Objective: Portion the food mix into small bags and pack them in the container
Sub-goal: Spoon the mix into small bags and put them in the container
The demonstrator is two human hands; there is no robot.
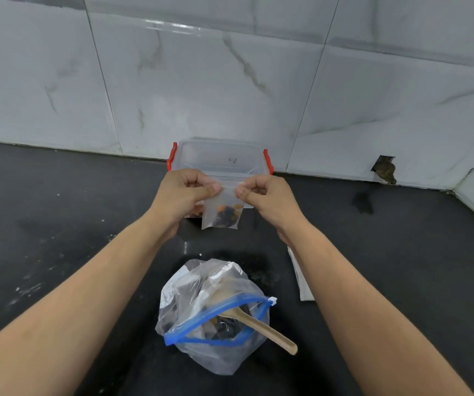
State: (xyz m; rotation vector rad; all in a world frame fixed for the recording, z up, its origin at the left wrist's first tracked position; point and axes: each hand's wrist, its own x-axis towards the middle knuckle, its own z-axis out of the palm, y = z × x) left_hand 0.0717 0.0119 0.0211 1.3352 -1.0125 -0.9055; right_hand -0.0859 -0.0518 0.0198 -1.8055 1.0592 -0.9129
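A small clear bag (221, 212) with a dark and orange food mix at its bottom hangs in the air in front of the container. My left hand (183, 192) pinches its top edge on the left, and my right hand (267, 195) pinches it on the right. Behind the bag stands a clear plastic container (221, 157) with red side clips, lid off, against the wall. Something orange shows low behind my left hand; I cannot tell what it is. Near me, a large clear zip bag (198, 310) with a blue seal stands open, holding the mix and a beige spoon (264, 330) whose handle sticks out.
The dark counter (58, 224) runs to a white marbled tile wall (230, 81). A flat pale packet (301, 281) lies to the right, partly under my right forearm. A broken hole in the tile (384, 168) shows at the right.
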